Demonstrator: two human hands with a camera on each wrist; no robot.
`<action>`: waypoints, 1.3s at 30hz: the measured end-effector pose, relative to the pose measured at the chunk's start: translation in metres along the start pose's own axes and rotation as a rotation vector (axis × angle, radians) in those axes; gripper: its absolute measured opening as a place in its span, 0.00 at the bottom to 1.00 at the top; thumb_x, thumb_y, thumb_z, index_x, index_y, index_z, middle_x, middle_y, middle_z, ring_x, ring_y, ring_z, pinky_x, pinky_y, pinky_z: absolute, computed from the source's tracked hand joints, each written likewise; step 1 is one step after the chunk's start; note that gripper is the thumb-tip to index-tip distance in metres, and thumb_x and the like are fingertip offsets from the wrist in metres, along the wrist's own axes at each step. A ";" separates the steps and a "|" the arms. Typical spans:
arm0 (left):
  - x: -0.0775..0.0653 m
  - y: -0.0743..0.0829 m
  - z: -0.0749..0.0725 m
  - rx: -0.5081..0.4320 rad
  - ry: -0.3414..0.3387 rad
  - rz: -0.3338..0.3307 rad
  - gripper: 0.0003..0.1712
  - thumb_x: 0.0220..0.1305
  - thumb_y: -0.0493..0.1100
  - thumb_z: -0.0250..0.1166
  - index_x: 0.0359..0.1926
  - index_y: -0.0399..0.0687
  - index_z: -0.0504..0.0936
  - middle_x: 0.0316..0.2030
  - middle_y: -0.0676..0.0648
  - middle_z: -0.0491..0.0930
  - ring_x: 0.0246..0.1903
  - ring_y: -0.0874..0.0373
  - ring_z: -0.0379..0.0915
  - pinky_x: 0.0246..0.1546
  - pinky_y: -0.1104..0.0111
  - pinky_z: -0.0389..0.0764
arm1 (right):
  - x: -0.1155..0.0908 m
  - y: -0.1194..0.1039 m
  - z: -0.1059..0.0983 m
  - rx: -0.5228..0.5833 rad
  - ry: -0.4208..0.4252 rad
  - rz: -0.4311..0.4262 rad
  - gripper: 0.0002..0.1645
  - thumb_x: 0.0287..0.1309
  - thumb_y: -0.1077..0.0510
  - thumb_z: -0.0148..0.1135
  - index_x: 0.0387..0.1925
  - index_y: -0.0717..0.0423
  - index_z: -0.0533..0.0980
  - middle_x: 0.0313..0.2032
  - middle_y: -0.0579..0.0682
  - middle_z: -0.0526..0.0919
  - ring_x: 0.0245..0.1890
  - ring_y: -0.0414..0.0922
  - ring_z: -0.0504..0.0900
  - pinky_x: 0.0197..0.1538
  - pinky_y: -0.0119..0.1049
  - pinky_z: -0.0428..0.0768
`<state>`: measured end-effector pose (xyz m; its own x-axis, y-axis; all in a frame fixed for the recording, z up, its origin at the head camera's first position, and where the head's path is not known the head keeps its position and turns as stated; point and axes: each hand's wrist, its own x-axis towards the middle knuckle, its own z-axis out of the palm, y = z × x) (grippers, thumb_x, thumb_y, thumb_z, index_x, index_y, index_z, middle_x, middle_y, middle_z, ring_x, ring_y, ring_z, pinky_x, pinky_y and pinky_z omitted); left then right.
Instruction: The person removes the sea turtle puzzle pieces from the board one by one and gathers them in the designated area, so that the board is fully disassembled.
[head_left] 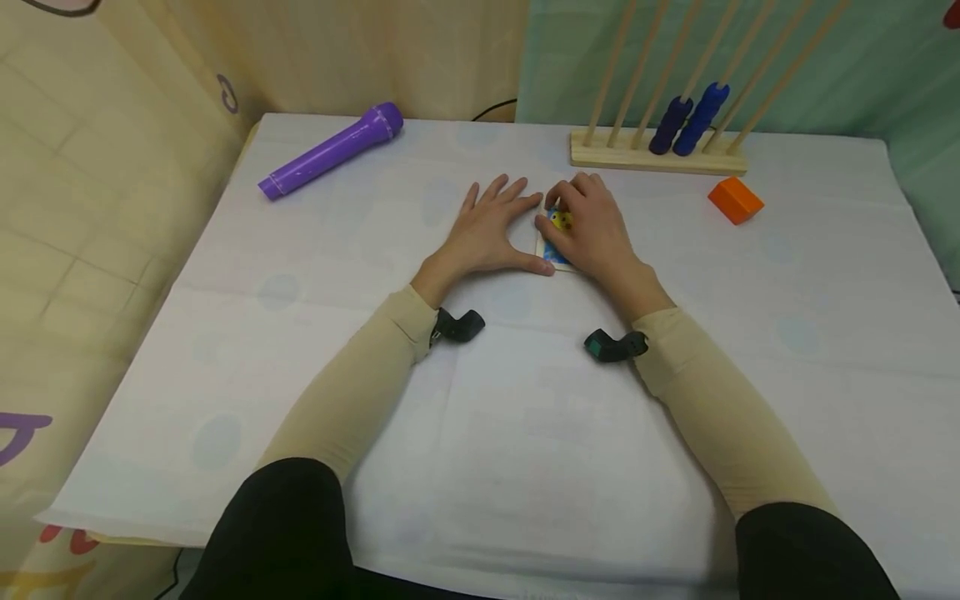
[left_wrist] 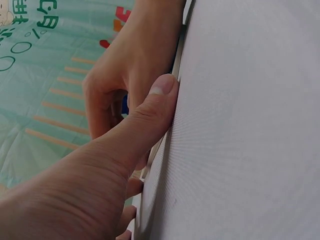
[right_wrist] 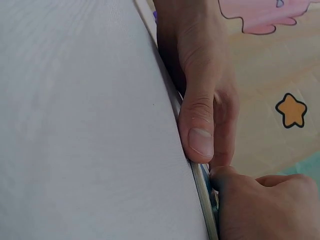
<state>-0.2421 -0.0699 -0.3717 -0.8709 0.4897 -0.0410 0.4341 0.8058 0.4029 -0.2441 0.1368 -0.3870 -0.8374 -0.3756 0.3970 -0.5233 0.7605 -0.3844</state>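
– where is the flat, pale-edged board with blue-and-yellow picture?
– i see it at three o'clock from the left hand, nine o'clock from the right hand, which is nearer and covers part of it.
– its long axis?
– partly hidden; i cannot tell.
– and the fingers?
– left: spread, grasping nothing, thumb at the board's six o'clock edge. right: bent over it; whether they grasp something, i cannot tell.
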 end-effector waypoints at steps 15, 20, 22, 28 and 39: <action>0.003 -0.001 0.001 0.002 -0.005 0.009 0.68 0.47 0.83 0.72 0.83 0.63 0.59 0.85 0.53 0.45 0.85 0.52 0.28 0.83 0.49 0.26 | 0.004 0.003 0.002 -0.045 -0.001 -0.020 0.30 0.65 0.37 0.71 0.46 0.61 0.76 0.40 0.59 0.73 0.46 0.59 0.71 0.49 0.53 0.72; 0.003 0.000 0.000 0.010 -0.014 0.003 0.68 0.47 0.83 0.72 0.83 0.63 0.58 0.85 0.53 0.45 0.85 0.52 0.28 0.83 0.49 0.26 | 0.011 0.004 0.006 -0.053 -0.062 0.019 0.31 0.68 0.36 0.68 0.45 0.61 0.73 0.42 0.59 0.72 0.47 0.59 0.69 0.50 0.53 0.70; 0.003 0.000 0.000 0.007 -0.015 0.000 0.68 0.47 0.82 0.73 0.83 0.63 0.58 0.85 0.52 0.45 0.85 0.51 0.28 0.83 0.49 0.25 | 0.012 0.004 0.007 -0.052 -0.072 0.026 0.30 0.69 0.37 0.67 0.45 0.61 0.73 0.42 0.59 0.72 0.47 0.59 0.69 0.49 0.53 0.69; 0.003 0.000 -0.001 -0.001 -0.009 0.002 0.67 0.48 0.81 0.73 0.83 0.63 0.59 0.85 0.52 0.45 0.85 0.51 0.28 0.83 0.48 0.25 | 0.014 0.003 0.005 -0.009 -0.059 0.045 0.31 0.68 0.38 0.68 0.45 0.61 0.69 0.39 0.58 0.71 0.43 0.58 0.68 0.46 0.49 0.66; 0.000 0.000 0.000 0.014 0.003 0.000 0.67 0.47 0.82 0.73 0.83 0.63 0.60 0.85 0.52 0.47 0.85 0.51 0.31 0.83 0.47 0.28 | 0.001 0.005 -0.006 0.182 -0.003 0.058 0.22 0.66 0.52 0.74 0.53 0.61 0.77 0.48 0.58 0.84 0.49 0.55 0.74 0.55 0.48 0.71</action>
<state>-0.2426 -0.0700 -0.3715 -0.8715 0.4889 -0.0383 0.4375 0.8104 0.3897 -0.2466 0.1430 -0.3834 -0.8671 -0.3357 0.3679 -0.4941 0.6725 -0.5510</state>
